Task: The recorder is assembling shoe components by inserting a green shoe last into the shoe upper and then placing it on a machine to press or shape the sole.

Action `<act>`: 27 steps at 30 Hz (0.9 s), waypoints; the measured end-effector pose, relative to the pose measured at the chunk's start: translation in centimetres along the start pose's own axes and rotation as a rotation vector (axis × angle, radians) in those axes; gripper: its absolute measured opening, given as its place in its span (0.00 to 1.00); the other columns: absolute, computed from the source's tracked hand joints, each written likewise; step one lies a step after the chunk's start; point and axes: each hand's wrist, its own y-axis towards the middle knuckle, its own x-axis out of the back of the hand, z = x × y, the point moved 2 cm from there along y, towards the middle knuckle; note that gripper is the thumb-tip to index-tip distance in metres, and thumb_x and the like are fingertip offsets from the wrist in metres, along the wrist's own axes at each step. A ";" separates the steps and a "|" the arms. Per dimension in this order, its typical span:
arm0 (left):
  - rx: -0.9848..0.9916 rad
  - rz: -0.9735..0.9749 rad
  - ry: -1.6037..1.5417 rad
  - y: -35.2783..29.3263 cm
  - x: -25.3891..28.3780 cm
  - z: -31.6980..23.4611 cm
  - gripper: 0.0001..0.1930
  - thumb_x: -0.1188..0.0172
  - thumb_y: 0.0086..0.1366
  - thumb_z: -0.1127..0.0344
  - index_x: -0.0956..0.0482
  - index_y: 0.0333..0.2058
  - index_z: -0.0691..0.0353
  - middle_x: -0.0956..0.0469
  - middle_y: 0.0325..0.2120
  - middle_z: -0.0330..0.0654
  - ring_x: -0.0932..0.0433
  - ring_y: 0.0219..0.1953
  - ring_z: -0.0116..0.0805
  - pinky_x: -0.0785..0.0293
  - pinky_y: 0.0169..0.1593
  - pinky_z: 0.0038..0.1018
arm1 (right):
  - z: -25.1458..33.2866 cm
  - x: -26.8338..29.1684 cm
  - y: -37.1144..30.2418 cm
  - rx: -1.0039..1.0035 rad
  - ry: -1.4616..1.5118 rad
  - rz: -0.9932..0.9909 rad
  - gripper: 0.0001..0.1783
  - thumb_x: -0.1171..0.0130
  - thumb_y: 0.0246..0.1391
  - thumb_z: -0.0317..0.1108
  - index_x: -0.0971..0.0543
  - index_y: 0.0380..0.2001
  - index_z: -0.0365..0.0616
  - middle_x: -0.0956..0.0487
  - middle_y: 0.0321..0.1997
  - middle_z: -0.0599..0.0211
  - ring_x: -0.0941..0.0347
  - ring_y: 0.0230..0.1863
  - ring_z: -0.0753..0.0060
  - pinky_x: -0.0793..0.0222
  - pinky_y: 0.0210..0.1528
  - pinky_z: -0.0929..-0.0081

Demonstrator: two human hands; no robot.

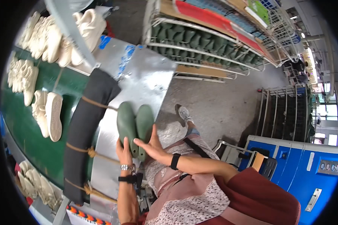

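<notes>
Holding green lasts (126, 120), half-curled hands (122, 153) (154, 149) sit across black padding (82, 127) from cream shoes (54, 117).

Two shoe lasts (127, 122) are side by side between the left fingers (126, 144) and the right fingers (154, 132), close to the right edge of the counter (150, 73). Along the left side of this counter lies a roll (84, 137). Left of the roll is a long surface (73, 88), on which shoes (54, 116) are in groups. Beyond the counter's far end is a rack (201, 71) with other lasts (189, 37) in it. At the right there is a cabinet (285, 159).
</notes>
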 end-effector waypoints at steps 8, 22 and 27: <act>-0.095 0.062 -0.481 -5.0 -20.4 -4.2 0.45 0.29 0.59 0.70 0.44 0.71 0.67 0.30 0.61 0.48 0.30 0.61 0.39 0.33 0.64 0.33 | 2.2 21.8 4.6 -0.375 0.252 0.301 0.60 0.33 0.59 0.53 0.61 0.78 0.46 0.42 0.75 0.48 0.41 0.73 0.55 0.40 0.70 0.63; -0.205 0.277 0.561 19.5 -71.3 3.2 0.44 0.31 0.54 0.64 0.39 0.71 0.52 0.23 0.41 0.62 0.20 0.45 0.64 0.22 0.51 0.47 | -13.9 68.9 41.3 -0.273 0.099 -0.210 0.34 0.39 0.57 0.41 0.32 0.65 0.43 0.27 0.60 0.62 0.30 0.59 0.61 0.30 0.56 0.64; -0.416 0.225 0.468 28.4 -78.0 7.9 0.35 0.35 0.52 0.73 0.29 0.63 0.63 0.28 0.56 0.65 0.26 0.57 0.62 0.25 0.58 0.46 | -19.8 66.0 50.1 -0.134 -0.016 -0.027 0.38 0.42 0.66 0.49 0.41 0.73 0.49 0.32 0.70 0.67 0.35 0.68 0.66 0.40 0.68 0.69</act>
